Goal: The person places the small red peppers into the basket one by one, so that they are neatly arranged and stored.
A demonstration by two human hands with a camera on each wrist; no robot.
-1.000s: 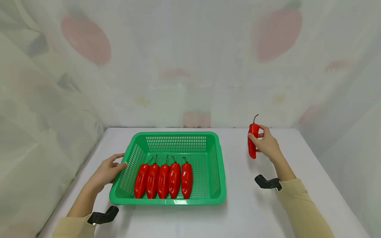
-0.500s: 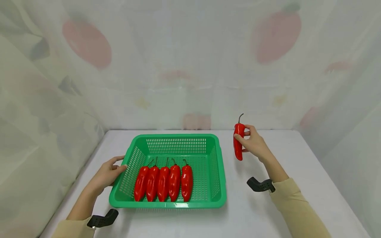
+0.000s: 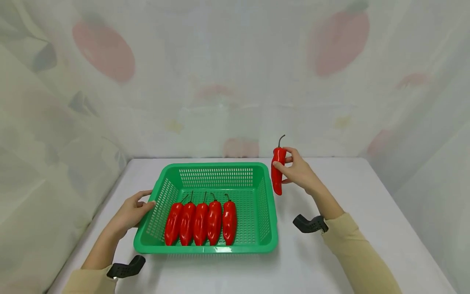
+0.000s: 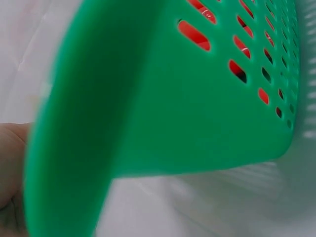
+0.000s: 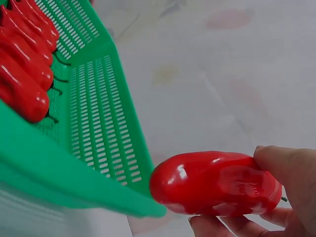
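A red chili pepper hangs with its stem up, pinched between the thumb and fingers of my right hand. It is just beyond the right rim of a green plastic basket. In the right wrist view, the held pepper has its tip near the basket's corner; I cannot tell if they touch. Several red peppers lie side by side in the basket's left and middle, stems away from me. My left hand grips the basket's left rim, thumb on top, its other fingers partly hidden.
The basket stands on a white table. Bare basket floor shows right of the peppers. A patterned curtain hangs behind the table and along both sides.
My right hand has carried the pepper leftward from the table's right side to beside the basket's right rim. The left hand and the basket have stayed in place.
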